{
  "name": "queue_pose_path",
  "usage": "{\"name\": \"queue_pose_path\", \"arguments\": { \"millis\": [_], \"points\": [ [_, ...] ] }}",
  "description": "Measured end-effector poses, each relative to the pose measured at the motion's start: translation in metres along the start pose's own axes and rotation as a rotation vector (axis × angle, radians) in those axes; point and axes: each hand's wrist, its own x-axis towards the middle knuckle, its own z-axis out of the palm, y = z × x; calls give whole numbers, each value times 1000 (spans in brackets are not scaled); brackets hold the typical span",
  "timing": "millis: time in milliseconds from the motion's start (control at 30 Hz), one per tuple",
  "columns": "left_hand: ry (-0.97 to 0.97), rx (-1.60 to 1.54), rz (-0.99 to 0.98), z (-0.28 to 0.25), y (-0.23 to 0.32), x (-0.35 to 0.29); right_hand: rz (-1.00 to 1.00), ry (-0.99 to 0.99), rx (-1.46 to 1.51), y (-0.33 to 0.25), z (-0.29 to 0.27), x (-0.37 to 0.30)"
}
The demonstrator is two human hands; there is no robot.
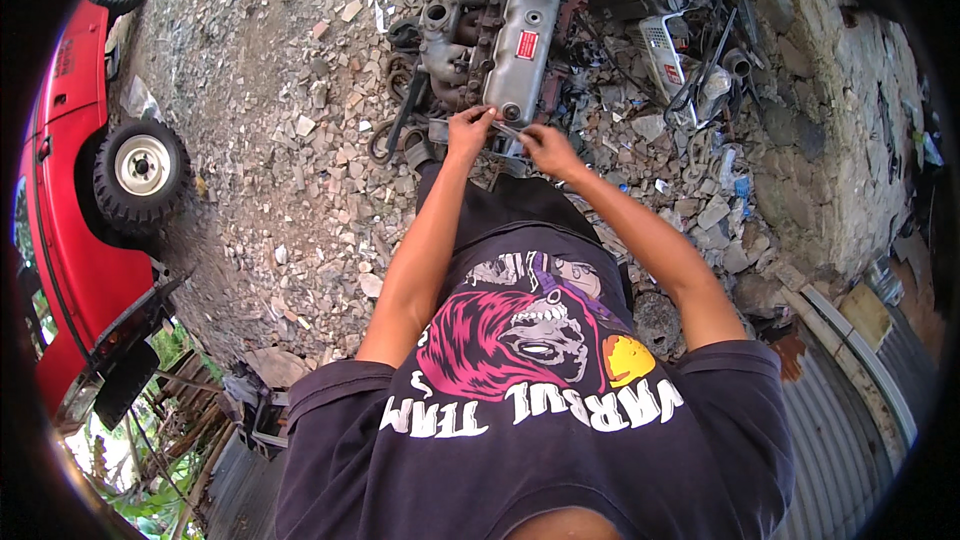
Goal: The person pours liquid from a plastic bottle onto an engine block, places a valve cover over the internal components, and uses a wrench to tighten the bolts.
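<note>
A car engine [470, 50] stands on the stony ground in front of me, its long grey valve cover [525, 40] on top. At the cover's near end, my left hand [470, 132] has its thumb and fingers pinched together at the edge; what is in them, if anything, is too small to name. Just to its right, my right hand [550, 152] is closed on the end of a thin metal tool [510, 130]. That tool slants up toward the left fingertips, and its exact kind does not show.
On the left stands a red vehicle [75, 160] with a knobbly tyre [142, 175]. Scrap parts and cables [685, 50] lie right of the engine, beside a rough stone wall [850, 110]. Corrugated metal sheet [830, 450] is at the lower right. Loose gravel [280, 140] covers the ground.
</note>
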Motion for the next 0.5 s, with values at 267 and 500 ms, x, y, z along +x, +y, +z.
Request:
{"name": "queue_pose_path", "arguments": {
  "millis": [267, 500],
  "points": [
    [95, -136, -31, 30, -19, -2, -103, -160, -597, -29, -97, 67],
    [127, -124, -83, 27, -23, 5, -60, -413, -843, -68, -106, 89]
  ]
}}
